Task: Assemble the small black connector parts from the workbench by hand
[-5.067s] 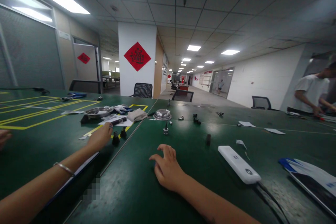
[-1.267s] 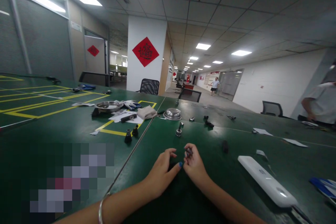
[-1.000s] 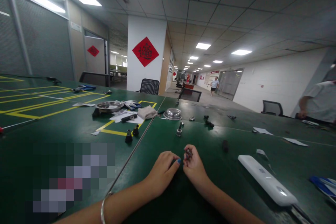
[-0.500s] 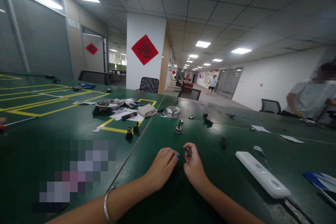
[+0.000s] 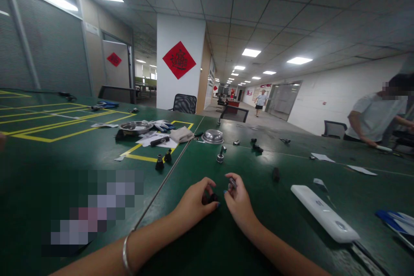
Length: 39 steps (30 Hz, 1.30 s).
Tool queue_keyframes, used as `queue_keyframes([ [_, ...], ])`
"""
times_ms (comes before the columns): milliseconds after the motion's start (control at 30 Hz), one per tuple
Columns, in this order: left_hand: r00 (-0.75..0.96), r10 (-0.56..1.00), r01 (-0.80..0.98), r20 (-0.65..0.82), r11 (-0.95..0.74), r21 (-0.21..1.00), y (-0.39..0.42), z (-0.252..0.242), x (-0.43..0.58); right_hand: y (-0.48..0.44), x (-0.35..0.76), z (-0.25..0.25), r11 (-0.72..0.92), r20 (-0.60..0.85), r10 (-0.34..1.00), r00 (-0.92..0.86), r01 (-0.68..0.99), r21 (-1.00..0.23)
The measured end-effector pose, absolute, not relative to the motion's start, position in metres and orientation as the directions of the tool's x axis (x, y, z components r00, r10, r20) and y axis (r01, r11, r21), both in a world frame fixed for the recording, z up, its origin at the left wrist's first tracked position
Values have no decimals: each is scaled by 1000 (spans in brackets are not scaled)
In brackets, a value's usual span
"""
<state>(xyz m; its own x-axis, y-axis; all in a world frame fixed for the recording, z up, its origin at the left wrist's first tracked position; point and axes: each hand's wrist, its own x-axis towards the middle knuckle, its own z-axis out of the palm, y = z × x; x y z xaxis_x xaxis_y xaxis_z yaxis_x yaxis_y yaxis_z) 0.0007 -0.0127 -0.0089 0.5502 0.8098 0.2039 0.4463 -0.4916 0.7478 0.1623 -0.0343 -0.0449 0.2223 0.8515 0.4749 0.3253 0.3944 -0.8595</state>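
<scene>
My left hand (image 5: 196, 200) is low over the green table, its thumb and fingers curved around a small black part (image 5: 212, 197). Its exact kind is hidden by the fingers. Across a narrow gap, my right hand (image 5: 241, 202) pinches a small metal cylindrical piece (image 5: 232, 182) near its fingertips. Ahead of both hands, a short silver metal fitting (image 5: 220, 158) stands upright. Two black fittings with metal tops, one of them nearer (image 5: 159, 162), stand to the left. A small dark block (image 5: 276, 175) lies to the right.
Behind are an upturned steel bowl (image 5: 212, 136), a steel dish (image 5: 136, 127), a folded cloth (image 5: 181, 134) and black parts (image 5: 257, 148). A white power strip (image 5: 325, 213) lies at right, near a blue-and-white packet (image 5: 396, 224). A person (image 5: 377, 116) works at the far right.
My left hand has turned and its fingers have spread, showing the black part. The right thumb has moved up beside the metal piece. The person at right has shifted.
</scene>
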Motion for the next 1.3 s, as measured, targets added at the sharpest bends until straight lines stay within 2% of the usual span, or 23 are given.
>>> queue_keyframes([
  [200, 531, 806, 449, 263, -530, 720, -13, -14, 1, -43, 162, -35, 440, 487, 870, 82, 317, -840],
  [367, 540, 787, 472, 298, -576, 667, -16, -13, 3, -45, 158, -33, 413, 459, 886, 71, 333, -848],
  [533, 531, 785, 515, 317, -597, 615, -17, -13, 5, -46, 156, -26, 471, 542, 841, -7, 503, -725],
  [667, 513, 802, 453, 307, -556, 696, -16, -16, 5, -48, 155, -23, 532, 588, 806, -62, 510, -676],
  [800, 492, 814, 349, 308, -509, 787, -15, -17, 5, -49, 154, -24, 525, 567, 821, -67, 475, -706],
  [1000, 472, 822, 315, 319, -495, 809, -15, -17, 5, -52, 153, -17, 568, 559, 808, -187, 500, -654],
  [1133, 482, 820, 233, 309, -459, 857, -12, -20, 6, -53, 153, -16, 593, 557, 795, -242, 508, -625],
  [1300, 496, 825, 187, 272, -407, 894, -9, -19, 5, -51, 153, -21, 568, 566, 805, -179, 509, -647],
])
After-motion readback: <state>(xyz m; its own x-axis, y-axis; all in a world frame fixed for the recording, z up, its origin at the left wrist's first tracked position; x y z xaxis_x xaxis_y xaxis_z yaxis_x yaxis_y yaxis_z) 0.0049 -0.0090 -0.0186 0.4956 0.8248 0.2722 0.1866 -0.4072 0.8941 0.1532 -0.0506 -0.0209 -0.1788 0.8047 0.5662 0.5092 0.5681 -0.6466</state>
